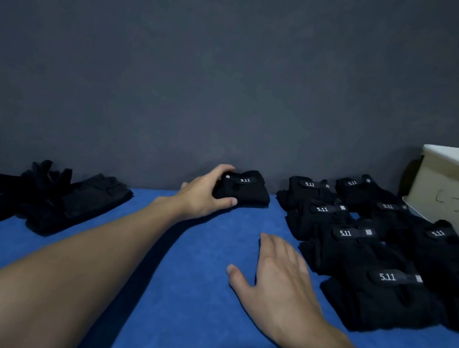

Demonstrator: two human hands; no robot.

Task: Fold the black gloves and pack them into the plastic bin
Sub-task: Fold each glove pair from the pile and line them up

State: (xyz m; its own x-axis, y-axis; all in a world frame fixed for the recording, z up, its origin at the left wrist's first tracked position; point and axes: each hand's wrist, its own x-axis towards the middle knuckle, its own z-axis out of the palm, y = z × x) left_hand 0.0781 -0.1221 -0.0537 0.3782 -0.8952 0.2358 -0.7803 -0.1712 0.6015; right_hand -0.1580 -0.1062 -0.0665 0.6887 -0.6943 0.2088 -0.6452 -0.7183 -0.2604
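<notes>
On my feed, a plain dark grey matte wall (233,62) fills the upper half. Below it, a flat table covered in bright blue cloth (210,245) runs right up against the wall. The light looks dim and even.

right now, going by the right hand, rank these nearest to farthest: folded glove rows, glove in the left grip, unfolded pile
1. Folded glove rows, just right of the right hand.
2. Held glove, back centre, in the grip of the left hand.
3. Unfolded pile, far left.

Bare blue mat (201,255) — folded gloves (369,257) (right)
</notes>
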